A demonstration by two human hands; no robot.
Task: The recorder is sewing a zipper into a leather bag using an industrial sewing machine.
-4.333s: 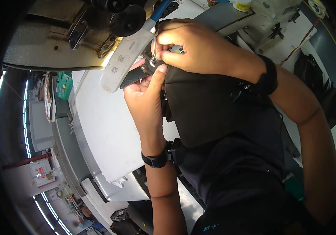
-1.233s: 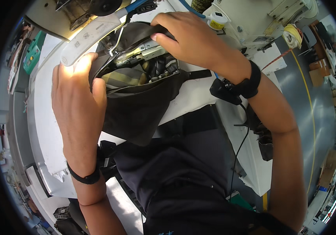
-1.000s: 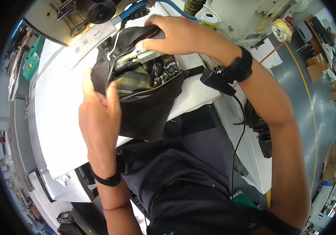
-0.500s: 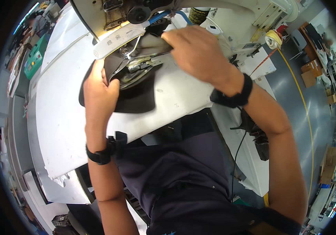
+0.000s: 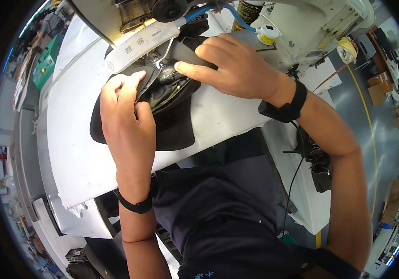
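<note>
A dark fabric bag (image 5: 174, 130) with its zipped opening spread lies under the sewing machine's head (image 5: 155, 60) on the white table (image 5: 213, 114). Inside it, folds of olive lining show, partly hidden. My left hand (image 5: 127, 128) grips the bag's left side beside the zipper (image 5: 147, 87), fingers curled on the cloth. My right hand (image 5: 229, 67) grips the upper right part of the opening, its thumb near the presser foot. A white lamp bar (image 5: 139, 46) hangs just above my left fingers.
A white oil bottle (image 5: 267, 35) and a dark cylindrical can (image 5: 246, 16) stand at the back. A green case (image 5: 46, 65) is at far left, with a person (image 5: 49, 24) behind it. Dark pieces (image 5: 320, 172) hang right. Cardboard boxes (image 5: 378, 93) line the aisle.
The bag has been turned and tucked further beneath the machine head; its lower flap now lies shorter and leftward. Both hands have moved with it; less of the striped lining shows.
</note>
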